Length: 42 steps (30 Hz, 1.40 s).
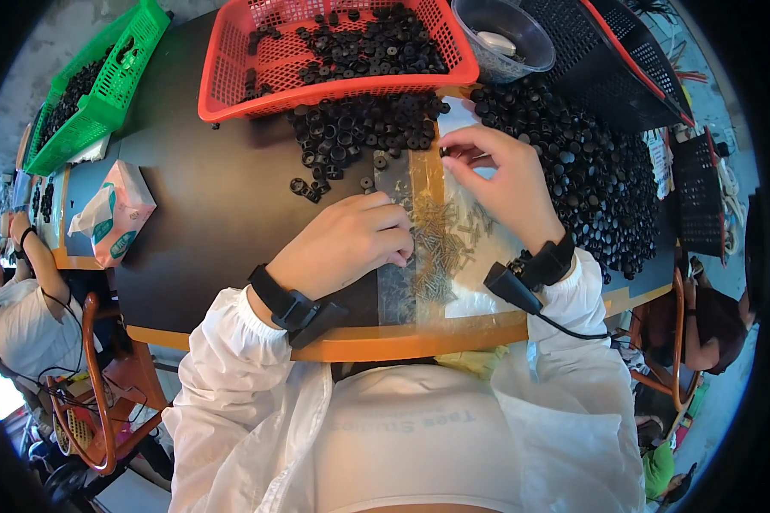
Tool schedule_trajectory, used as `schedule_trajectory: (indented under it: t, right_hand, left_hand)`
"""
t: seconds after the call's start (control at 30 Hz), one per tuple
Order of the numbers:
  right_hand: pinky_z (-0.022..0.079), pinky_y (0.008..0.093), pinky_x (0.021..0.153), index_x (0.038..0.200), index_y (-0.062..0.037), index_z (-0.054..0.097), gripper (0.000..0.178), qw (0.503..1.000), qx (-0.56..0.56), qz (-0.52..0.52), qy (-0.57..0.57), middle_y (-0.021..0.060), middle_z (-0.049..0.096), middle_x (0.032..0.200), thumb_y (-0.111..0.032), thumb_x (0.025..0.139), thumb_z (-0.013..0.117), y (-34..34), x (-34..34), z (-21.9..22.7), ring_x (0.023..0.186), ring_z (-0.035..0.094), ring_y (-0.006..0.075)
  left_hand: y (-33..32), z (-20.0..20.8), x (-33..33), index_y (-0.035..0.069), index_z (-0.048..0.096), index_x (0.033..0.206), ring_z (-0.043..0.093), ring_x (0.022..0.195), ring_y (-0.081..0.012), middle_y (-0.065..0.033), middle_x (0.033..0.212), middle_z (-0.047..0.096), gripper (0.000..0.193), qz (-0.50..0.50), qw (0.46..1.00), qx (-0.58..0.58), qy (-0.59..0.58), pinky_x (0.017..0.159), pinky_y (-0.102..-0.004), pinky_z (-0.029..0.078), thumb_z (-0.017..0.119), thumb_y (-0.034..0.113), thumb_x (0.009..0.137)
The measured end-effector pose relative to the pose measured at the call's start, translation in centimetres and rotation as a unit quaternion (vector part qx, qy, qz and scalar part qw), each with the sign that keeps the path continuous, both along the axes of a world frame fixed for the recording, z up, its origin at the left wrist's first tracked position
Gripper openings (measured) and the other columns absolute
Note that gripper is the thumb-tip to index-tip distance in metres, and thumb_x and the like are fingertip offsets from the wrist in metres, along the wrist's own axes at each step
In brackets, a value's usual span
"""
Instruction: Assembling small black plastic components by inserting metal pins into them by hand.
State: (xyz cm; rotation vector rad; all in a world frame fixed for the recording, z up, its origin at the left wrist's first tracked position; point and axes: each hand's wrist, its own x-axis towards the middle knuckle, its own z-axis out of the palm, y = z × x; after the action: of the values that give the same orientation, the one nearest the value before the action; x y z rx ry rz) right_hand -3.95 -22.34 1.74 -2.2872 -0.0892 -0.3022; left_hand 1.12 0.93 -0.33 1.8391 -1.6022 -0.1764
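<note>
My left hand [346, 242] is closed, its fingers curled down at the left edge of a pile of small metal screws [439, 256]. Whatever those fingers hold, if anything, is hidden. Beyond the screws, my right hand [509, 175] pinches a small black plastic piece [444, 152] between thumb and forefinger. Loose black ring-shaped parts [338, 141] lie ahead of my left hand. A wide heap of round black caps [586, 175] spreads just right of my right hand.
A red basket [338, 84] of black parts stands at the far side, beside a clear plastic tub [535, 64] and a black crate [603, 77]. Leftward are a green basket [103, 111] and a tissue pack [130, 209]. People sit left [34, 321] and right [719, 325].
</note>
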Motion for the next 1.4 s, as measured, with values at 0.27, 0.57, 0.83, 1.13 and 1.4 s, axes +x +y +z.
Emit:
schedule_trajectory:
  t: [0.27, 0.57, 0.83, 1.13, 1.4]
  right_hand:
    - [0.051, 0.0238, 0.083, 0.109, -0.0024, 0.066, 0.020, 0.928, 0.342, 0.055, 0.139, 0.0032, 0.065, 0.108, -0.003, 0.089, 0.064, 0.7, -1.9, -0.3, 0.094, 0.061, 0.0093]
    - [0.054, 0.0282, 0.086, 0.116, -0.0016, 0.055, 0.022, 0.807, 0.540, 0.119, 0.207, 0.0122, 0.067, 0.109, -0.003, 0.095, 0.058, 1.8, -2.7, -1.1, 0.096, 0.064, 0.0142]
    - [0.054, 0.0284, 0.084, 0.117, -0.0032, 0.048, 0.021, 0.775, 0.563, 0.155, 0.240, 0.0127, 0.067, 0.105, -0.006, 0.098, 0.056, 3.1, -3.1, -1.4, 0.095, 0.066, 0.0179]
    - [0.053, 0.0286, 0.085, 0.115, -0.0029, 0.051, 0.020, 0.792, 0.564, 0.118, 0.202, 0.0082, 0.063, 0.106, -0.005, 0.096, 0.058, 3.4, -3.3, -1.6, 0.097, 0.063, 0.0152]
    - [0.052, 0.0272, 0.086, 0.112, -0.0023, 0.054, 0.020, 0.774, 0.588, 0.125, 0.200, 0.0045, 0.060, 0.105, -0.002, 0.093, 0.061, 3.1, -3.3, -1.9, 0.094, 0.060, 0.0122]
  left_hand:
    - [-0.3, 0.9, -0.4, 0.005, 0.066, 0.097, 0.060, 0.085, -0.0236, -0.0066, 0.089, 0.062, 0.022, 0.150, 0.982, -0.060, 0.095, 0.076, -0.0327, 0.050, 0.071, -0.002, 0.076]
    - [0.2, 0.3, -0.4, 0.002, 0.072, 0.095, 0.063, 0.078, -0.0166, -0.0080, 0.092, 0.064, 0.020, 0.190, 0.935, -0.187, 0.235, 0.070, -0.0287, 0.054, 0.075, -0.005, 0.076]
    - [0.1, 0.5, -1.0, 0.001, 0.073, 0.086, 0.062, 0.081, -0.0159, -0.0082, 0.095, 0.062, 0.016, 0.215, 0.934, -0.216, 0.185, 0.070, -0.0272, 0.053, 0.079, -0.003, 0.072]
    - [-0.2, 0.2, -1.5, -0.002, 0.055, 0.100, 0.065, 0.085, -0.0231, -0.0153, 0.094, 0.063, 0.015, 0.143, 0.855, -0.296, 0.402, 0.080, -0.0334, 0.055, 0.062, -0.007, 0.088]
    - [-0.1, 0.7, -0.8, -0.002, 0.069, 0.107, 0.064, 0.083, -0.0173, -0.0116, 0.095, 0.066, 0.028, 0.180, 0.941, -0.200, 0.206, 0.075, -0.0276, 0.053, 0.070, -0.008, 0.081]
